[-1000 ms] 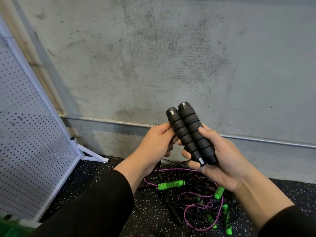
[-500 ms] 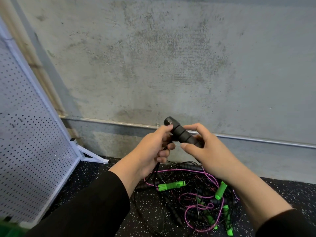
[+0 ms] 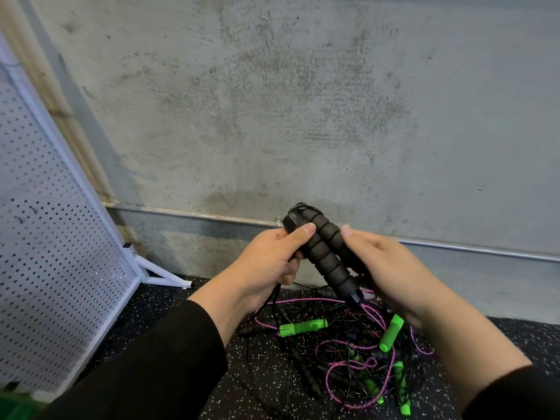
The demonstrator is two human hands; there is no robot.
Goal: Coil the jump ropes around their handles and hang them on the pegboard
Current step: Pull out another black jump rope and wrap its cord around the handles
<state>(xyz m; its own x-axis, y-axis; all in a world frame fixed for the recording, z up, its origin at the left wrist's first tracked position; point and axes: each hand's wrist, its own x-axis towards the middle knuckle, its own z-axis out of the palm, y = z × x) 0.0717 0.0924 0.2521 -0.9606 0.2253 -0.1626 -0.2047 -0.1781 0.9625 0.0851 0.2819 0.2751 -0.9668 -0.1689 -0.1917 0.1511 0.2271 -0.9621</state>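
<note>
Two black ribbed foam handles of one jump rope lie side by side, tilted with their tops to the upper left. My left hand grips their upper part, thumb across the top handle. My right hand holds them from the right, fingers behind. A thin black cord loops over the handle tops and trails down from my left hand. On the floor below lies a tangled pile of jump ropes with black and pink cords and green handles. The white pegboard stands at the left.
A grey concrete wall with a metal pipe along its base rises straight ahead. The pegboard's white foot sticks out on the black speckled floor. Something green shows at the bottom left corner.
The handles, earlier upright in my right hand, were turned and lowered; now both hands hold them tilted, and the black cord lies over their tops.
</note>
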